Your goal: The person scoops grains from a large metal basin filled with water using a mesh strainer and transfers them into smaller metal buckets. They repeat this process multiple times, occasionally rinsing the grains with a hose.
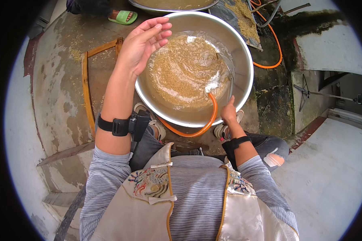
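Observation:
A wide stainless steel basin (248, 75) stands before me, holding water and a mass of small golden-brown grains (181, 69). My left hand (146, 42) is raised over the basin's left side, palm turned inward, fingers loosely bent and holding nothing. At the near right rim, my right hand (229, 111) is closed around the end of a long-handled metal utensil (231, 81), its index finger stretched along the handle. The utensil's head lies partly in the water. An orange hose (211, 117) curves over the near rim, its end among the grains.
A wooden frame (86, 81) lies on the floor at left. Beyond the basin are another metal basin (175, 10), a dark sheet with grain (244, 24) and more hose (279, 45). Another person's foot in a green slipper (122, 17) is at the upper left.

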{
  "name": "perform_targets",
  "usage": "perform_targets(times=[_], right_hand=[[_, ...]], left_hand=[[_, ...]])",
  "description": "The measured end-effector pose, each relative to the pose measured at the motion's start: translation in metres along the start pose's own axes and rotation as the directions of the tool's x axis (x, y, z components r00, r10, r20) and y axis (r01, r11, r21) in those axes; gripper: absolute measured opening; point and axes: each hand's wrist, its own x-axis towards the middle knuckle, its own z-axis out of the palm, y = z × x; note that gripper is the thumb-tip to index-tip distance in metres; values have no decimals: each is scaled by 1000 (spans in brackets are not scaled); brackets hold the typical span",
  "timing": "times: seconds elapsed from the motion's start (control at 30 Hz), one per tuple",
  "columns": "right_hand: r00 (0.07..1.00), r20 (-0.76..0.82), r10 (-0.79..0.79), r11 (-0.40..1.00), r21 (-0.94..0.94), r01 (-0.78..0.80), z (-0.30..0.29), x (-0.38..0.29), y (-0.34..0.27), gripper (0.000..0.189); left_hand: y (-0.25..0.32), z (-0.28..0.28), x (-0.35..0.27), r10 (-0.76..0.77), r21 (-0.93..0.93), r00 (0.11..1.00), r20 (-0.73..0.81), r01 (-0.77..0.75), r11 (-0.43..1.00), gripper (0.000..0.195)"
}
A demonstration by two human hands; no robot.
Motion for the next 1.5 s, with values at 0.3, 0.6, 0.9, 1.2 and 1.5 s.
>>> perform_targets(times=[0.3, 0.6, 0.9, 1.2, 1.5], right_hand=[[932, 35, -362, 931, 69, 359, 6, -30, -22, 71], [966, 24, -256, 947, -195, 256, -33, 78, -124, 68], [767, 286, -574, 631, -442, 637, 9, 45, -134, 64], [700, 467, -540, 528, -460, 714, -59, -28, -45, 71], [649, 547, -529, 761, -33, 648, -111, -87, 35, 76]], left_hand=[[0, -3, 1, -4, 11, 1000, 22, 4, 1000, 31], [0, -3, 2, -14, -13, 1000, 22, 14, 1000, 30], [-2, -7, 6, 9, 25, 1000, 11, -9, 1000, 29], [1, -7, 1, 26, 17, 999, 17, -27, 999, 29], [1, -2, 0, 13, 12, 1000, 3, -13, 1000, 28]])
